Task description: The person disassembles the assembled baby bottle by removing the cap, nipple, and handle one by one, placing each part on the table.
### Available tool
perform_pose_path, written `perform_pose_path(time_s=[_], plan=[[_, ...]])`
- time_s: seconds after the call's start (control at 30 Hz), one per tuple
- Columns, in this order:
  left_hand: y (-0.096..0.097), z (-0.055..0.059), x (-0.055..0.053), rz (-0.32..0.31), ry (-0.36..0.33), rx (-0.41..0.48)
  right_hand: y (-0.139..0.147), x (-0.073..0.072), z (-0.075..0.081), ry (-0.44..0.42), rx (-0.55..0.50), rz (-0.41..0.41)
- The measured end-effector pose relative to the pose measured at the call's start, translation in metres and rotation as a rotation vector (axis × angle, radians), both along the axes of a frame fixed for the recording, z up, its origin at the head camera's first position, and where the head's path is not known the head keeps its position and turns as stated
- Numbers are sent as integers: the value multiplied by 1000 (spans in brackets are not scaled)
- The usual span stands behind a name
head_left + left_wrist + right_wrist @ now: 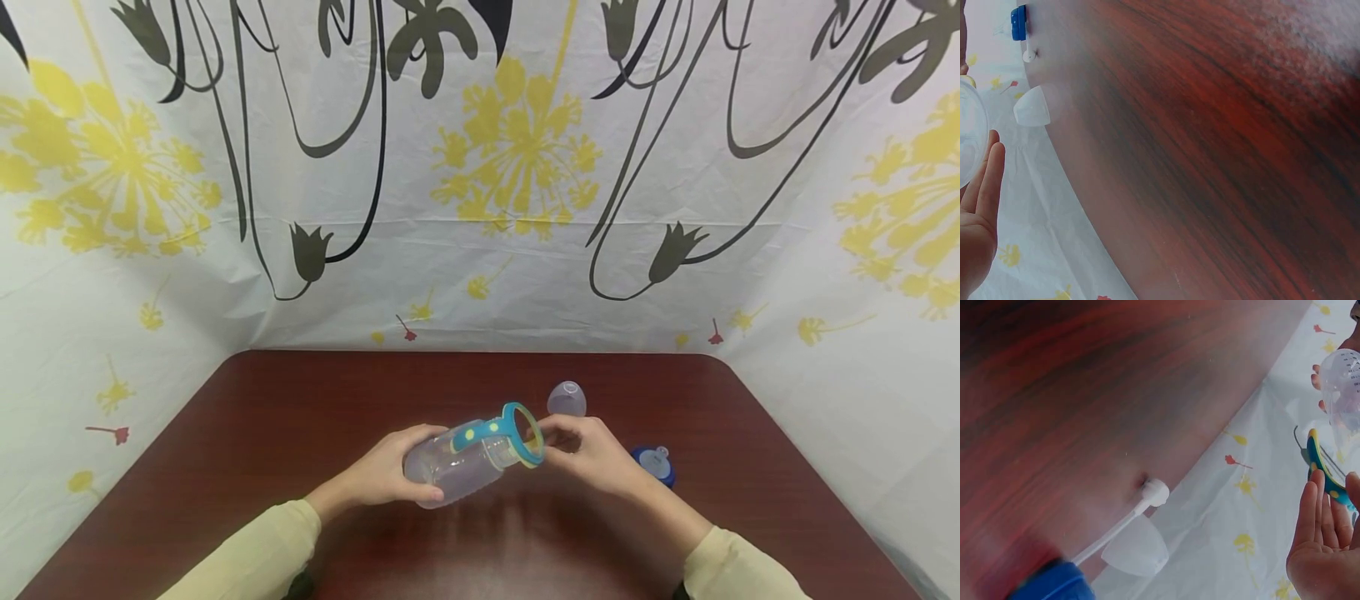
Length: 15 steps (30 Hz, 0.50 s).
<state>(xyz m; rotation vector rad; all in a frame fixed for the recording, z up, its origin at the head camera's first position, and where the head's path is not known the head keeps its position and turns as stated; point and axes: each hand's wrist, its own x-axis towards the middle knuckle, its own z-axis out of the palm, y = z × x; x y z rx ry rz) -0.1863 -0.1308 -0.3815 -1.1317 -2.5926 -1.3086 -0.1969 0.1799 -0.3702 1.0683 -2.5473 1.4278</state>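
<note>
My left hand (393, 468) grips the body of a clear baby bottle (457, 473), which is tilted with its neck up toward the right. A blue handle (517, 427) with yellow dots sits about the bottle's neck. My right hand (592, 454) holds the handle's right side between thumb and fingers. In the right wrist view the bottle (1342, 387) shows printed marks, and the right hand (1322, 556) is at the handle (1322, 465). The left wrist view catches only part of the left hand (979, 244) against the bottle (969, 134).
A clear domed cap (567, 398) stands on the dark red table (315, 400) beyond the right hand. Right of that hand lies a blue collar (654, 465) with a nipple; its straw (1107, 537) ends in a white weight (1157, 492). Patterned cloth (480, 275) surrounds the table.
</note>
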Motion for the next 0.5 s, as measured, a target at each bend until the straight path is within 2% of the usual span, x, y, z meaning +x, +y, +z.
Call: perform_pose_path(time_s=[0.17, 0.33, 0.5], plan=[[0, -1, 0, -9, 9, 5, 4, 3, 8, -10, 6, -14], [0, -2, -1, -9, 7, 6, 5, 13, 24, 5, -12, -9], [0, -2, -1, -1, 3, 5, 14, 9, 22, 44, -9, -17]])
